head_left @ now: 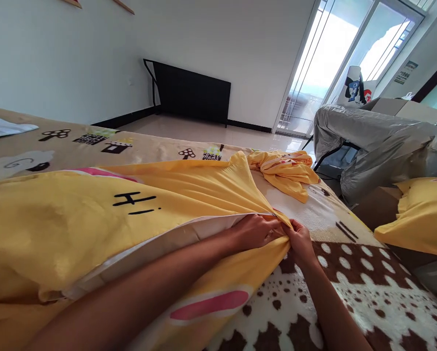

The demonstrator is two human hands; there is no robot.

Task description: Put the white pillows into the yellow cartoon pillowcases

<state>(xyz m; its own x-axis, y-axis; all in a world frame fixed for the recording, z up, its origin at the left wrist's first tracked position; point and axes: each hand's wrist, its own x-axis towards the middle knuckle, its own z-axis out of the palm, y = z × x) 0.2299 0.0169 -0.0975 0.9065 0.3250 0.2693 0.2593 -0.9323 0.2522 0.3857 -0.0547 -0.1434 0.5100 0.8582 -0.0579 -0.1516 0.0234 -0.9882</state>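
**Two hands pinch one yellow corner**

Head view: your left hand [255, 230] and right hand [299, 240] meet, both clamped on the corner of the yellow cover [94, 229]. It lies spread across the bed [350, 292], white inner edge showing. A crumpled yellow cloth [286, 170] sits just beyond, and a yellow pillow [423, 214] lies off to your right.

Yellow pillowcase [94, 229], printed with black "Hi" and pink shapes, spread flat across the bed; white pillow [160, 241] showing along its open edge, corner bunched and pinched at the right end, fabric creased toward it.
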